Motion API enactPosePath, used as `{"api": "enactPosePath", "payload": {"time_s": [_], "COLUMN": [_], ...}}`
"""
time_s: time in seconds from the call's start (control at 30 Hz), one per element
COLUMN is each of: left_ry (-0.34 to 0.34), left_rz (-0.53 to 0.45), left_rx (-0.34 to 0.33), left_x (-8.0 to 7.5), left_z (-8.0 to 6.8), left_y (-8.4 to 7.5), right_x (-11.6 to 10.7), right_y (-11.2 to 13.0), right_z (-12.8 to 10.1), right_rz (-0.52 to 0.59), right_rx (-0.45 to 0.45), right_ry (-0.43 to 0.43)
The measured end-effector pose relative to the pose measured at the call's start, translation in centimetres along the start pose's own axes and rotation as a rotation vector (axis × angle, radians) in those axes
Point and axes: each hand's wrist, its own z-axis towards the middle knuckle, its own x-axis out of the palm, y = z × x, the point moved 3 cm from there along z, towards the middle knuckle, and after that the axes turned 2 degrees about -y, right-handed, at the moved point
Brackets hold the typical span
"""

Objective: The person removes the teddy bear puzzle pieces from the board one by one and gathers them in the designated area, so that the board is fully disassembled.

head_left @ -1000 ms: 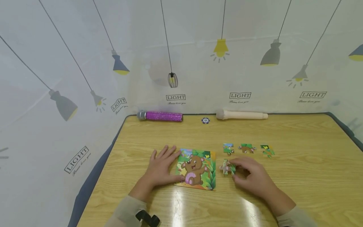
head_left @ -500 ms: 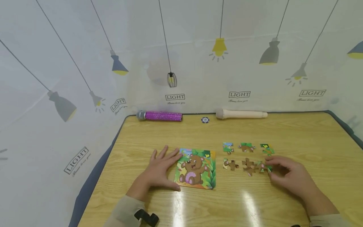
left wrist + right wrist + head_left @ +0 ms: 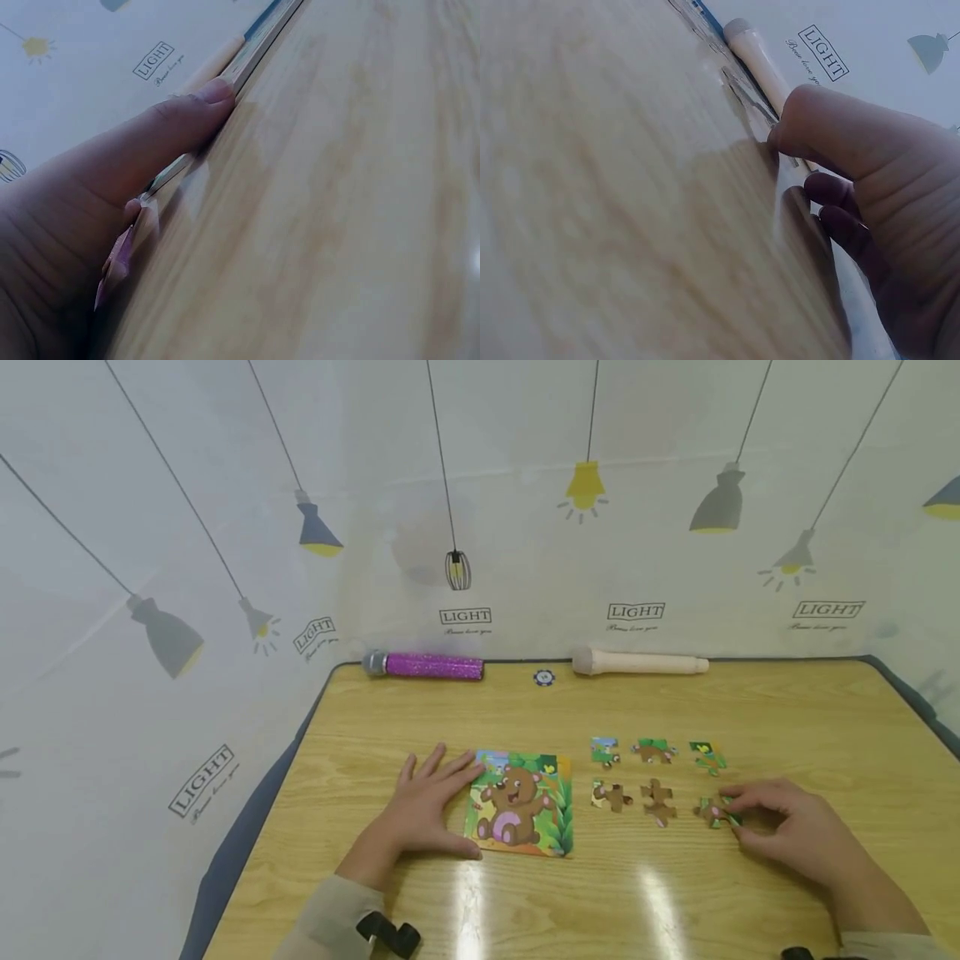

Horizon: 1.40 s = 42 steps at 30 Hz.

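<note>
A person is working on a bear jigsaw at a wooden table [image 3: 787, 710].

Nearest the viewer, the left hand [image 3: 423, 806] is lying flat with fingers spread and relaxed, its fingertips and thumb resting against the left edge of the bear puzzle board [image 3: 519, 805]. The right hand [image 3: 787, 831] is curling its fingers and pinching a loose puzzle piece [image 3: 712, 812] that is lying on the table at the right end of a row. Two more brown pieces [image 3: 633, 797] are sitting just left of it, between it and the board. Slightly farther back, three greener pieces [image 3: 654, 752] are forming a second row. At the far table edge, against the lamp-printed wall, a glittery purple microphone [image 3: 425, 666], a small round token [image 3: 543, 677] and a beige microphone [image 3: 637, 663] are lying in a line.
</note>
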Motion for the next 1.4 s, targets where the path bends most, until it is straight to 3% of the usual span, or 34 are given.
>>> {"api": "enactPosePath", "payload": {"time_s": [0.2,0.43,0.93,1.17,1.4], "left_ry": [-0.013,-0.016,-0.02,-0.028,-0.038], "left_rz": [-0.014,-0.021,-0.035,-0.026,-0.031], "left_rx": [-0.015,-0.022,-0.041,-0.039,-0.032], "left_x": [0.2,0.2,-0.3,-0.2,-0.1], "left_z": [0.0,0.2,0.1,0.0,0.3], "left_y": [-0.1,-0.2,-0.7,-0.7,-0.4], "right_x": [0.1,0.3,1.7,3.6,6.7], "right_y": [0.0,0.0,1.4,3.6,6.9], "right_z": [-0.1,-0.1,1.3,2.3,3.6], "right_rz": [-0.063,0.004,-0.031,0.015,0.104], "right_rx": [-0.025,0.024,-0.094,-0.241,-0.421], "right_ry": [0.002,-0.039,-0.311,-0.347,-0.259]}}
